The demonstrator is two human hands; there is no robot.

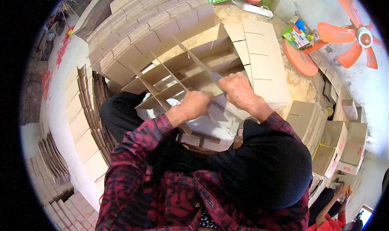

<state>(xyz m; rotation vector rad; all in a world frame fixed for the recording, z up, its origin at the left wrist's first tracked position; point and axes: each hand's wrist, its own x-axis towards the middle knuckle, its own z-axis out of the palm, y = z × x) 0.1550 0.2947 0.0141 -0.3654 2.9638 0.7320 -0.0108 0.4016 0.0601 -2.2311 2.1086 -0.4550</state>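
Observation:
A cardboard divider grid (pixel 165 94) of crossed, slotted strips stands over my lap at the near edge of the work surface. My left hand (pixel 192 106) is closed at the grid's near side, gripping a strip. To its right my right hand (pixel 239 89) is closed on the near end of another strip (pixel 193 57), which runs away toward the far left across the grid. Slight blur covers both hands, and their fingertips are partly hidden. Just beyond my right hand lie flat slotted cardboard sheets (pixel 265 61).
Long rows of stacked slotted cardboard (pixel 150 32) fill the far left of the wooden table (pixel 298 83). An orange fan (pixel 364 37) stands at the far right, near a green-and-white box (pixel 297 36). Cartons (pixel 330 146) sit at right; another person's red sleeve (pixel 335 219) shows lower right.

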